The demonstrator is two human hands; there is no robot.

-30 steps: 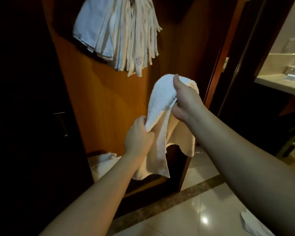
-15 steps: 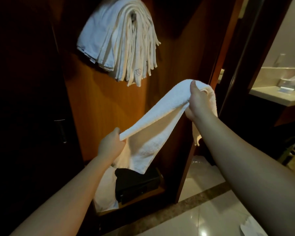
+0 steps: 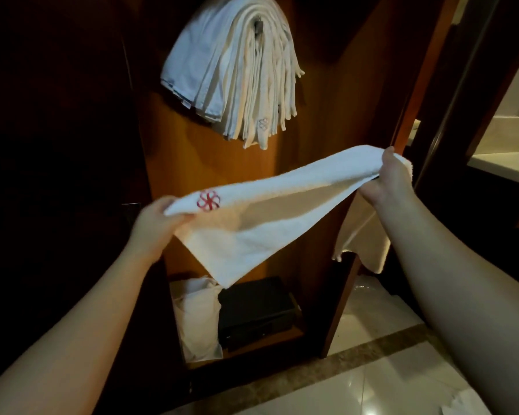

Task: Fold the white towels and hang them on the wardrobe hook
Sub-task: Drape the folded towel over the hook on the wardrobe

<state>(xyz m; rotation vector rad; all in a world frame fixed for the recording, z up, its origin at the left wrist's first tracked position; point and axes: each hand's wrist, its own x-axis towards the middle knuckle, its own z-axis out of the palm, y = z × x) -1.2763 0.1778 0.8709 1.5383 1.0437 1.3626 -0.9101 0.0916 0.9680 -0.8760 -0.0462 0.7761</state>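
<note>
1. Stretching the white towel [image 3: 261,202] taut between both hands squares its fold.
2. Left hand [image 3: 156,220] and right hand [image 3: 387,181] have fingers pinched on opposite ends.
3. It hangs below the hung towels [image 3: 237,70], ready for the hook.

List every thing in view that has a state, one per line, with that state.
Towel: stretched out between both hands, partly folded, not hung.
Left hand: grips the towel's corner by the red emblem.
Right hand: grips the towel's other end.
Hung towels: folded, draped high in the wardrobe.
Wardrobe: open.
</note>
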